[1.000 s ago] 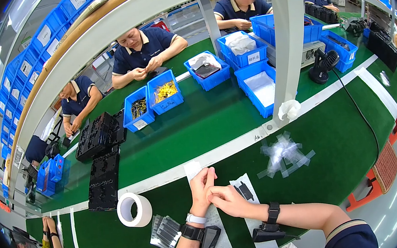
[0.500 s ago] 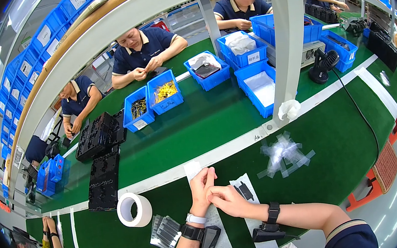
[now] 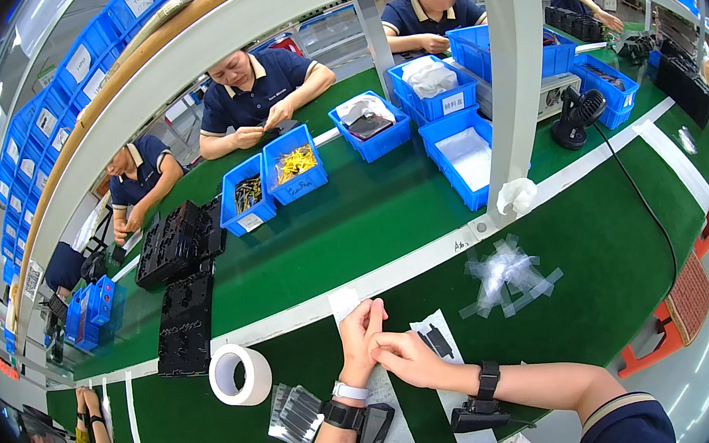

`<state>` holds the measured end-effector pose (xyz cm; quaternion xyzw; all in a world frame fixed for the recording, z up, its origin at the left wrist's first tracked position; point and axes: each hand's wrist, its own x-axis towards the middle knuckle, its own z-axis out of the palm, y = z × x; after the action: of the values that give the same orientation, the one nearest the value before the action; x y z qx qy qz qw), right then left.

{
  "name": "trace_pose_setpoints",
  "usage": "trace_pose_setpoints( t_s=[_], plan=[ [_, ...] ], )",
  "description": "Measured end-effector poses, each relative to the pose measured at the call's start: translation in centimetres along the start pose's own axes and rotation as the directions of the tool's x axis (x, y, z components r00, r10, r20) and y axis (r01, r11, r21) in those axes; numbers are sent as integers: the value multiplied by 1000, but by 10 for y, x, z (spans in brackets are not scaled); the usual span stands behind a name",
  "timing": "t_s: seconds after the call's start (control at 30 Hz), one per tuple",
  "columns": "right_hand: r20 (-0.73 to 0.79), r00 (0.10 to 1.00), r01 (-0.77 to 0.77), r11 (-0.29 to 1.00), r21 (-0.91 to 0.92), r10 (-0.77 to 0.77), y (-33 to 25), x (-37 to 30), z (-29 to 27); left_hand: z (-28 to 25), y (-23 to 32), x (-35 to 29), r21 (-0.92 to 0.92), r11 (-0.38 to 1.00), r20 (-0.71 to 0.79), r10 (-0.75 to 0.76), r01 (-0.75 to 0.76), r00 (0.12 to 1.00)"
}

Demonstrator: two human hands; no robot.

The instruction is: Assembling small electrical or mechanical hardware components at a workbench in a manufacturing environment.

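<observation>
While my two hands meet low in the middle of the frame, the green surface fills most of the view, curving from lower left to upper right, with a white stripe running across it. Blue bins sit in a row in the upper centre, and stacked black trays lie at centre left. A roll of white tape stands just left of my hands; a heap of clear tape strips lies to the right, well apart.

My left hand has its fingers pressed together, upright; my right hand lies against it, fingers curled at its base. I cannot tell what, if anything, is pinched between them; it is hidden by the fingers. A small black part rests on a white sheet just beside my right hand, and a packet of dark pieces lies near my left wrist.

To do this well, I judge I should brace both wrists low and work with my fingertips only, so nothing small slips.
</observation>
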<state>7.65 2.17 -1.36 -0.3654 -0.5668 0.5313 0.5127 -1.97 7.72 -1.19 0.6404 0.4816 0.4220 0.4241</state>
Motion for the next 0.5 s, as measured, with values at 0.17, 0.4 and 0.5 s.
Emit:
trace_pose_setpoints(
  t_s=[0.17, 0.4, 0.5],
  plan=[
    [10, 1000, -2, 1000, 0, 2, 0, -1, 0, 1, 0, -1, -12, 1000, -8, 7, -7, 1000],
    [3, 1000, -1, 1000, 0, 1, 1, -1, 0, 0, 2, -1, -9, 1000, 1, 4, -4, 1000],
    [3, 1000, -2, 1000, -6, 2, 1, -1, 0, 0, 2, -1, 7, 1000, 1, -4, 4, 1000]
  ],
)
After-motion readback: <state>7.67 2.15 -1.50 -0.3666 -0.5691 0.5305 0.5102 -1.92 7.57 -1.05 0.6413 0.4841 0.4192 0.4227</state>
